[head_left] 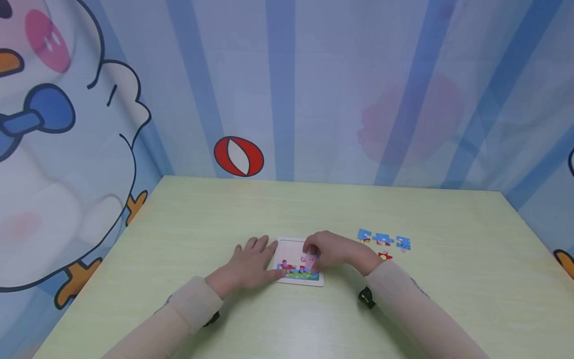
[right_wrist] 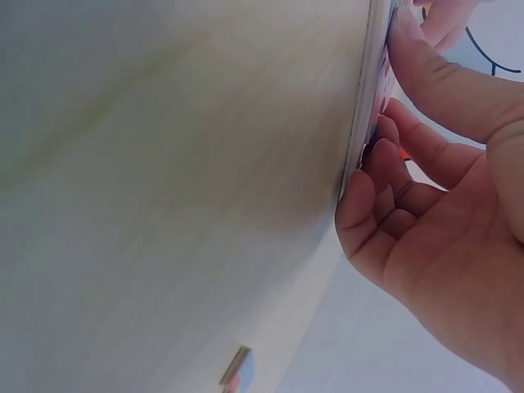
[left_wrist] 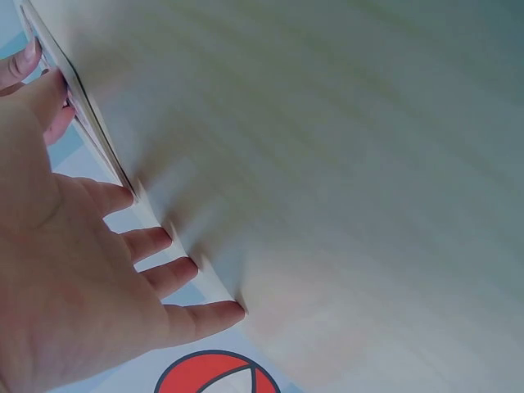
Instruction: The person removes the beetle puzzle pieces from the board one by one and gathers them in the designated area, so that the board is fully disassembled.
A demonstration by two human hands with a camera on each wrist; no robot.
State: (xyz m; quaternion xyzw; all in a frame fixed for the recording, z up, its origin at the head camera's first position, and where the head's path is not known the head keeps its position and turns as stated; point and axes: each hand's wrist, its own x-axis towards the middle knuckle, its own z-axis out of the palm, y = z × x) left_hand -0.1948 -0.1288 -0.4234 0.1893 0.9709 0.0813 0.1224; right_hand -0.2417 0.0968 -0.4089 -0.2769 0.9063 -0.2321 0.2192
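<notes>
A small square puzzle board (head_left: 291,248) with a white rim lies on the table. Its lower part shows a picture of green ground and red-clad figures, while the upper left is bare white. My left hand (head_left: 251,267) is spread flat at the board's left side, its thumb over the lower left corner and its other fingertips on the table. Over the board's right side, my right hand (head_left: 334,248) bends its thumb and fingers around a puzzle piece (head_left: 308,260) with a pink pig head. The fingers partly hide that piece. In the right wrist view, the thumb (right_wrist: 417,57) touches the board.
Several loose puzzle pieces lie right of the board: blue ones (head_left: 383,239) in a row and a red one with a yellow patch (head_left: 384,256) nearer the right wrist. The pale table (head_left: 224,209) ends at a printed curtain (head_left: 323,99) behind.
</notes>
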